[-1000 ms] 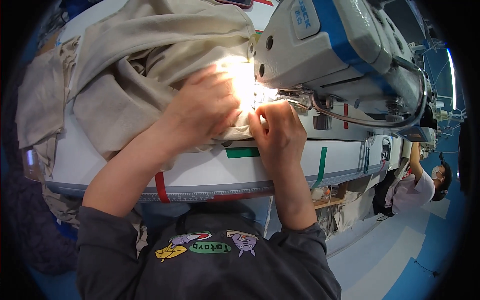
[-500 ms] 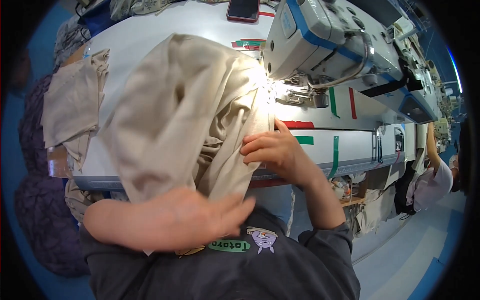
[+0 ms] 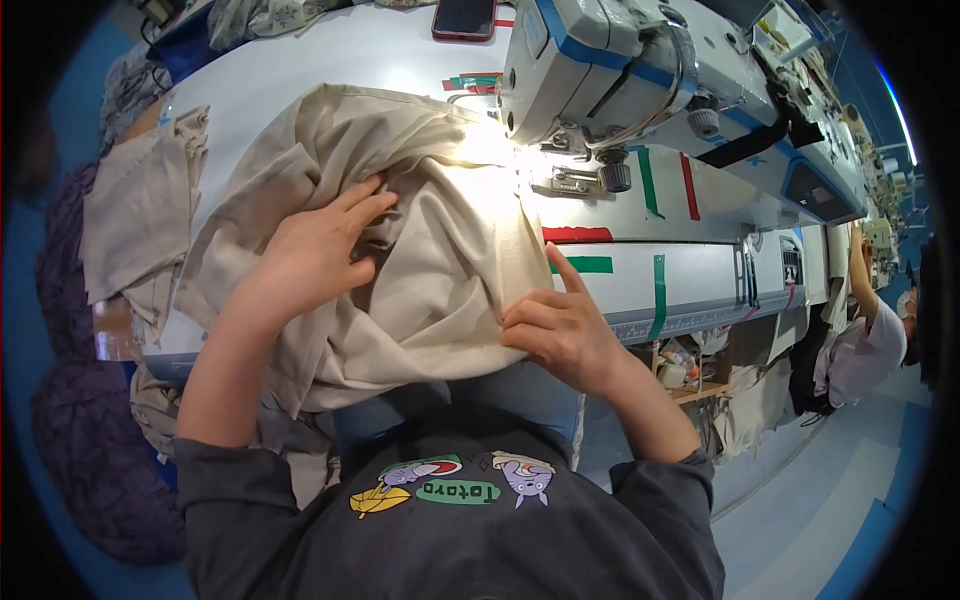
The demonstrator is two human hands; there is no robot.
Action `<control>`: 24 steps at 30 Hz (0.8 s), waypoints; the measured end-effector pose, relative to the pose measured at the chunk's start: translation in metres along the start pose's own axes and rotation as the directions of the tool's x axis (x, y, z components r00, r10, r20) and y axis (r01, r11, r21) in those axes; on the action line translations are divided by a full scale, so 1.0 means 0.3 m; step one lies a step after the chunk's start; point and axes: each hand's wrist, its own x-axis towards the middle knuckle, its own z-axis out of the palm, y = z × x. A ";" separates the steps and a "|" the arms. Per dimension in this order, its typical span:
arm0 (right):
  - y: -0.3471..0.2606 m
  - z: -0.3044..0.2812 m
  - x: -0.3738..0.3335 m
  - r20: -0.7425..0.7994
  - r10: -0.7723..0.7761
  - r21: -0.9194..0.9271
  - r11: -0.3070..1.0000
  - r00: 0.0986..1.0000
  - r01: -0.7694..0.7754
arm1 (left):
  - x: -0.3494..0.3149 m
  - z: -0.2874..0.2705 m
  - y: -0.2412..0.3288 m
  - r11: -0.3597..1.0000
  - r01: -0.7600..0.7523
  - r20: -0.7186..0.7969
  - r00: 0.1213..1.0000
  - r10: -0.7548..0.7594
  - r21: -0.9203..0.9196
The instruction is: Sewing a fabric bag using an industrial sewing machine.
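A large beige cloth piece [image 3: 420, 330] lies in loose folds on the sewing table, its near part hanging over the front edge. Its far right edge reaches under the lit needle area of a white and blue sewing machine [image 3: 575, 90]. My left hand [image 3: 320, 245] rests on the folds at the left, thumb and fingers spread. At the cloth's right edge, my right hand [image 3: 560, 335] grips it with curled fingers. The right index finger points away, over the table beside red tape. The right thumb is mostly hidden.
Folded beige pieces [image 3: 140, 210] are stacked at the table's left. A phone [image 3: 464, 18] lies at the far edge. Coloured tape strips [image 3: 658, 295] mark the white tabletop [image 3: 260, 75]. Purple cloth bundles [image 3: 85, 450] lie at left. Another person's sleeve [image 3: 860, 350] shows at right.
My left hand has swung from near my body up and away onto the cloth. The cloth has spread lower and toward me. My right hand has shifted slightly nearer along the cloth's edge.
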 end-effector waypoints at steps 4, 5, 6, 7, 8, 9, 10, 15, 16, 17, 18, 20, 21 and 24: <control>-0.004 -0.031 0.006 0.041 -0.002 -0.106 0.994 0.999 0.007 | 0.033 0.005 -0.038 0.999 -0.040 -0.117 0.992 0.038 -0.020; 0.001 -0.033 0.007 0.044 0.000 -0.108 0.994 0.999 0.005 | 0.047 0.007 -0.045 0.999 -0.042 -0.117 0.992 0.039 -0.024; 0.006 -0.036 0.010 0.049 0.011 -0.108 0.994 0.999 -0.006 | 0.060 0.009 -0.052 0.999 -0.045 -0.138 0.989 0.045 0.000; 0.011 -0.037 0.013 0.053 0.023 -0.109 0.994 0.998 -0.017 | 0.073 0.011 -0.057 0.999 -0.048 -0.159 0.986 0.051 0.025; 0.009 -0.040 0.018 0.057 0.024 -0.110 0.994 0.998 -0.017 | 0.083 0.009 -0.054 0.999 -0.040 -0.159 0.986 0.043 0.024; 0.002 -0.047 0.023 0.080 0.029 -0.122 0.992 0.996 -0.019 | 0.087 0.009 -0.053 0.999 -0.040 -0.160 0.986 0.042 0.019; -0.003 -0.051 0.028 0.103 0.035 -0.134 0.991 0.994 -0.021 | 0.089 0.010 -0.053 0.999 -0.030 -0.151 0.988 0.033 0.019; 0.009 -0.056 0.055 0.132 0.040 -0.159 0.987 0.991 -0.018 | 0.114 0.010 -0.078 1.000 -0.022 -0.164 0.986 0.022 0.002; 0.014 -0.058 0.063 0.135 0.041 -0.157 0.987 0.990 -0.019 | 0.125 0.013 -0.090 0.999 -0.043 -0.193 0.980 0.046 0.019; 0.022 -0.053 0.067 0.140 0.041 -0.157 0.987 0.989 -0.019 | 0.135 0.015 -0.096 0.997 -0.064 -0.221 0.973 0.070 0.036; 0.032 -0.043 0.070 0.088 0.027 -0.135 0.991 0.996 -0.015 | 0.144 0.012 -0.092 0.998 -0.056 -0.231 0.971 0.063 0.037; 0.045 -0.038 0.081 0.041 0.011 -0.112 0.994 0.999 -0.006 | 0.162 0.007 -0.102 0.998 -0.045 -0.231 0.972 0.052 0.034; 0.050 -0.040 0.087 0.039 0.018 -0.118 0.993 0.999 -0.013 | 0.173 0.007 -0.108 0.999 -0.037 -0.230 0.972 0.044 0.036; 0.065 -0.049 0.105 0.058 0.040 -0.123 0.992 0.998 -0.032 | 0.205 0.009 -0.131 0.998 -0.043 -0.251 0.966 0.055 0.052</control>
